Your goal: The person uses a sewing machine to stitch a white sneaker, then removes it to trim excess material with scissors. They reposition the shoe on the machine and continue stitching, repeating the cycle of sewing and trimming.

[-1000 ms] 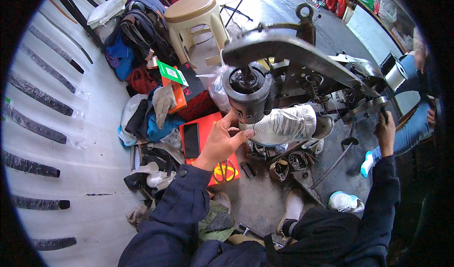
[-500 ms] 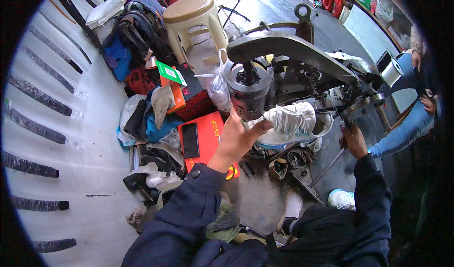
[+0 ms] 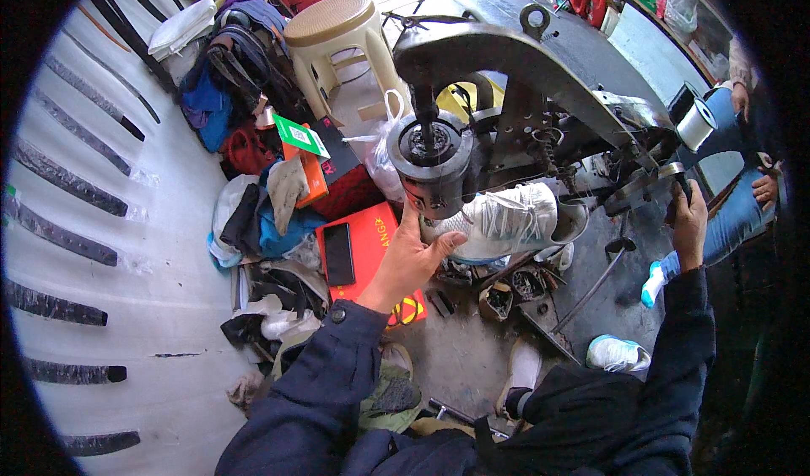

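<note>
A white lace-up sneaker (image 3: 512, 220) sits on its side-to-side length under a dark metal hand-crank shoe-stitching machine (image 3: 498, 58). My left hand (image 3: 407, 262) grips the sneaker's toe end, thumb on the near side, fingers partly hidden behind the machine's round head (image 3: 429, 159). On the right, my right hand (image 3: 690, 223) is closed around the crank handle (image 3: 684, 189) at the wheel's outer side. A spool of white thread (image 3: 698, 128) stands on the machine above that hand. The needle's contact with the shoe is hidden.
Another white sneaker (image 3: 616, 354) lies on the floor by my knee. Left of the machine are a red box (image 3: 376, 236) with a black phone (image 3: 339, 255), a plastic bag (image 3: 391, 143), and a beige stool (image 3: 331, 22). Another person's jeans-clad leg (image 3: 727, 238) is close at right.
My right hand has swung the crank outward to the right and upward. The machine's head parts have shifted, showing more of the needle bar. My left hand stays at the sneaker's toe.
</note>
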Demonstrator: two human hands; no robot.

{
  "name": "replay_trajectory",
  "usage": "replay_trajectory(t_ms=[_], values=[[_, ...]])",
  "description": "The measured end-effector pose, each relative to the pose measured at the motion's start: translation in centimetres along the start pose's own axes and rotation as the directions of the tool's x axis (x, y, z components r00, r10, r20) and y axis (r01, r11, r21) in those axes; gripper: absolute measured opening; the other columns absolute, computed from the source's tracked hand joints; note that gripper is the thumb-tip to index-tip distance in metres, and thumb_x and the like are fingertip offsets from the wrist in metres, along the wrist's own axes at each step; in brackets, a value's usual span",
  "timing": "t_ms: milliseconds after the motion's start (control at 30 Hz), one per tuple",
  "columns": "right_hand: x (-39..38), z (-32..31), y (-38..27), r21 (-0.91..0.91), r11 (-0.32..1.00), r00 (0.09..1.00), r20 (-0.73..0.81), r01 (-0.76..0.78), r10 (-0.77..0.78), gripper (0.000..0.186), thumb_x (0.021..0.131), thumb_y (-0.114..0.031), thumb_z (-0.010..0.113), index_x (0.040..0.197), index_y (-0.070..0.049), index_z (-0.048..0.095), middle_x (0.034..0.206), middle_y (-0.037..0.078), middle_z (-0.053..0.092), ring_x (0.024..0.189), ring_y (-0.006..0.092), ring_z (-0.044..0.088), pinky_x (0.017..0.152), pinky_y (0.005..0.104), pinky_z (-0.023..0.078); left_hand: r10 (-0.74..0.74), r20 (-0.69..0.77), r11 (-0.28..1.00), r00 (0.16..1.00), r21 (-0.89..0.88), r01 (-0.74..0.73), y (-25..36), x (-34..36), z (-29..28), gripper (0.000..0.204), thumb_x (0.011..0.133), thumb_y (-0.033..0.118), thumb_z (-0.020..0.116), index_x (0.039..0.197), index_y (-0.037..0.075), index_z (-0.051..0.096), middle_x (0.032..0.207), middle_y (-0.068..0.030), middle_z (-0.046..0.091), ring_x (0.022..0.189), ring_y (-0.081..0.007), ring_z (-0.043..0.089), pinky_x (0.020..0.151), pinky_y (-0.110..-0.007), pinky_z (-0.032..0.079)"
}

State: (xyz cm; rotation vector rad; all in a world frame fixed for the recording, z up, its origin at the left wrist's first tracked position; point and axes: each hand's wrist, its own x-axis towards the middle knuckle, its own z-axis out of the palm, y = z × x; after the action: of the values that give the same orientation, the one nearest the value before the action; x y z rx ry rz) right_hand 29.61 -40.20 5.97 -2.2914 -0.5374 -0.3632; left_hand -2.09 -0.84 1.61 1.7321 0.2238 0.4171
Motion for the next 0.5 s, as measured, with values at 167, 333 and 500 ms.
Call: replay_trajectory(t_ms=[167, 333, 500], values=[[-0.8, 2.8, 7.6, 0.082, 0.986, 0.989, 0.029, -0.145, 0.143, 0.021, 0.105, -0.026, 0.055, 0.108, -0.005, 0.055, 0.071, 0.003, 0.051, 0.054, 0.0129, 0.045, 0.048, 0.0296, 0.035, -0.048, 0.041, 0.998, 0.998, -0.030, 0.049, 1.2, -0.2, -0.6, 0.074, 0.091, 0.021, 0.077, 0.149, 0.005, 0.034, 0.140, -0.0120, 0.052, 0.126, -0.0203, 0.053, 0.106, -0.036, 0.043], [-5.3, 7.4, 6.2, 0.011, 0.964, 0.893, 0.382, -0.264, 0.240, 0.028, 0.103, -0.023, 0.056, 0.118, 0.001, 0.058, 0.083, 0.010, 0.060, 0.062, 0.0174, 0.057, 0.055, 0.0357, 0.045, 0.092, -0.079, 0.991, 0.993, -0.090, -0.099, 2.6, -0.1, -1.1, 0.073, 0.088, 0.014, 0.072, 0.148, 0.007, 0.032, 0.141, -0.0123, 0.050, 0.127, -0.0230, 0.054, 0.106, -0.040, 0.043], [-7.0, 7.7, -1.0, 0.159, 0.862, 0.742, 0.596, -0.482, 0.305, 0.038, 0.103, -0.027, 0.057, 0.128, 0.001, 0.054, 0.074, 0.004, 0.056, 0.056, 0.0147, 0.054, 0.052, 0.0317, 0.046, 0.191, -0.137, 0.964, 0.972, -0.158, -0.212, 2.5, -0.3, -2.2, 0.057, 0.089, 0.009, 0.065, 0.139, 0.010, 0.037, 0.141, -0.0089, 0.045, 0.135, -0.0239, 0.044, 0.117, -0.045, 0.028]])
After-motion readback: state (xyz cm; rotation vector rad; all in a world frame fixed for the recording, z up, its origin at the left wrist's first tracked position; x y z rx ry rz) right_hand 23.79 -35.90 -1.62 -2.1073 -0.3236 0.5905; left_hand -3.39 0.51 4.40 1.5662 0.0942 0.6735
